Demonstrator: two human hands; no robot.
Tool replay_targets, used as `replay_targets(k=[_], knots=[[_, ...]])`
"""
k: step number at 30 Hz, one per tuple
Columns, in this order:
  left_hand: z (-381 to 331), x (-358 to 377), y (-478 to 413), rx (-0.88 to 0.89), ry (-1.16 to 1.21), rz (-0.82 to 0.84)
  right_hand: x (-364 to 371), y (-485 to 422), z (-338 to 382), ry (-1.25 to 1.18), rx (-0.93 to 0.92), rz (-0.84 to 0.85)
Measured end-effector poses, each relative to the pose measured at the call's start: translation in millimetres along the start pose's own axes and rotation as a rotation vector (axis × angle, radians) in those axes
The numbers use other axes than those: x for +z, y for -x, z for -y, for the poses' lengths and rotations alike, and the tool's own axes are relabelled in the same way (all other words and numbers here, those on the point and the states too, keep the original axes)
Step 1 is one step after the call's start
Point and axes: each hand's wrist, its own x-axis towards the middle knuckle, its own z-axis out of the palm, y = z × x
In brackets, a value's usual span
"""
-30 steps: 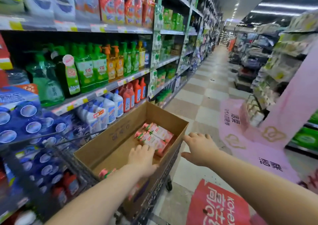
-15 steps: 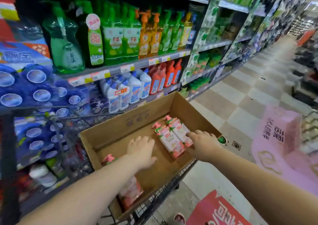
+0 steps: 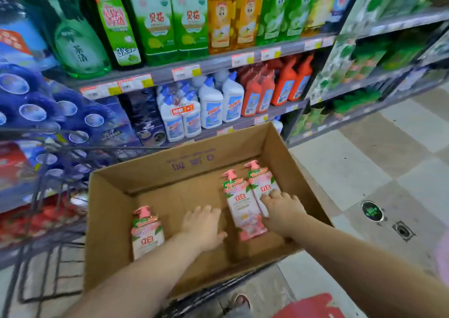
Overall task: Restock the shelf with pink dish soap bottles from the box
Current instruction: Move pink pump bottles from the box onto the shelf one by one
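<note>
green bottles [image 3: 155,18], wire cart [image 3: 42,181], floor drain [image 3: 402,230]

Box [image 3: 116,210]: matt brown corrugated cardboard. Pink bottles [image 3: 243,208]: glossy plastic, printed labels. Cart [image 3: 48,196]: dark metal wire.

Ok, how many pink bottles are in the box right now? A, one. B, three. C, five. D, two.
B: in the box, one bottle sits left of the left hand, and a pair lies side by side at the right hand.
</note>
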Motion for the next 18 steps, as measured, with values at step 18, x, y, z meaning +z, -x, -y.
replay_targets(k=[18], knots=[[-17.3, 71.9, -120.1, -0.322, 0.716, 0.251, 66.6, -129.2, 4.4, -0.158, -0.013, 0.233]])
